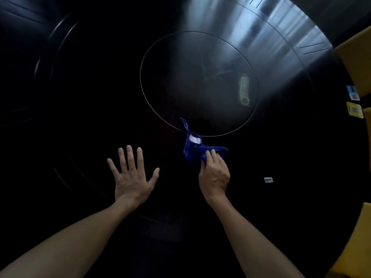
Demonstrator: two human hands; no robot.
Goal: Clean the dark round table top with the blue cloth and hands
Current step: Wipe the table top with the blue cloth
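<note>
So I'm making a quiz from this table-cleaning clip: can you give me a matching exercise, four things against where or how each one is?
Things:
1. left hand
2. right hand
3. blue cloth
4. small white tag

States or places:
A. bunched up beside the inner ring's near edge
B. lying alone on the table top, to the right of both hands
C. open, fingers spread
D. gripping fabric

Pairs: 1-C, 2-D, 3-A, 4-B
</note>
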